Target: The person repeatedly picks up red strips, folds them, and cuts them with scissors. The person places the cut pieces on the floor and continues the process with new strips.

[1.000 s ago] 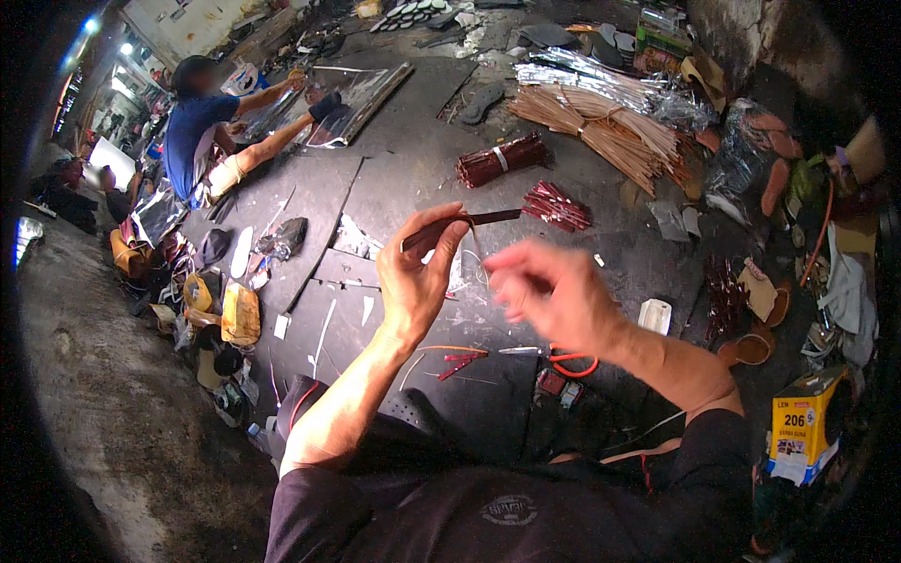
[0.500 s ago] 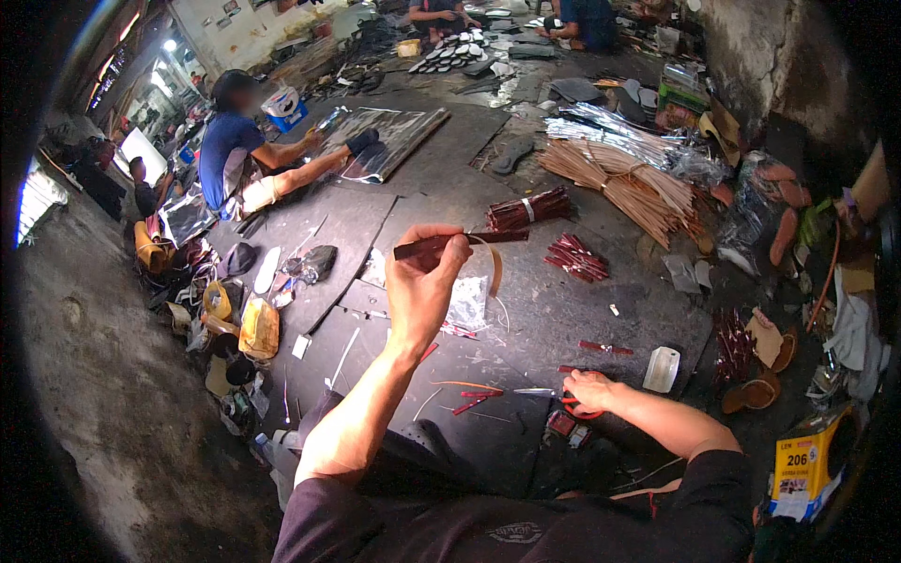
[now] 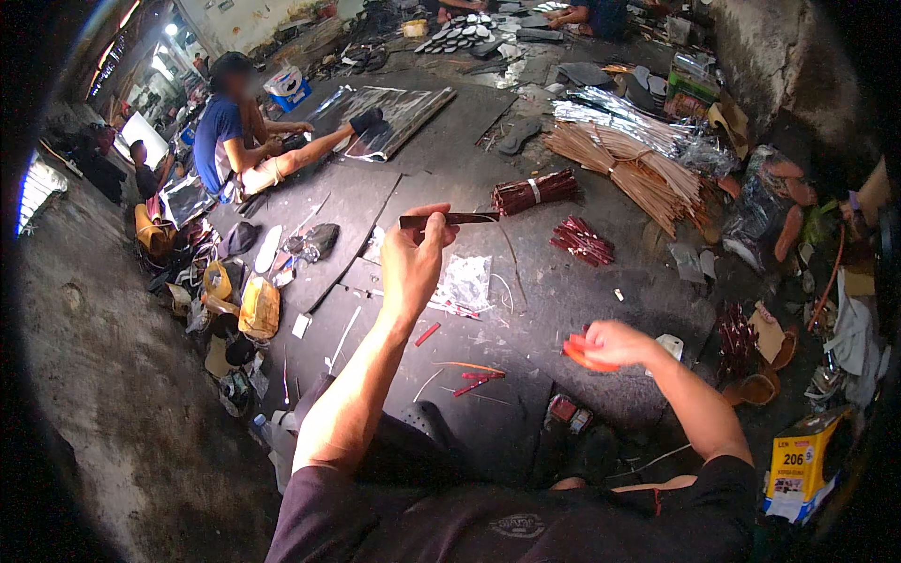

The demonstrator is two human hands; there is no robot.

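Observation:
Raised over the middle of the floor, my left hand pinches a dark red-brown strip between thumb and fingers. The strip lies roughly level, and a thin curved tail hangs down from near its right end. To the right and lower, my right hand is closed on scissors with orange-red handles; motion blurs them and I cannot make out the blades. Below and between my hands, several short red pieces lie on the floor beside thin offcuts. A clear plastic bag lies beyond them.
Farther out are a banded bundle of dark red strips, a loose red pile and a large tan bundle. A yellow box stands at the lower right. A seated person works at the far left.
My right hand has lifted from near the floor, moving up and slightly right with the scissors. My left hand has shifted slightly left with the strip, whose tail now hangs lower.

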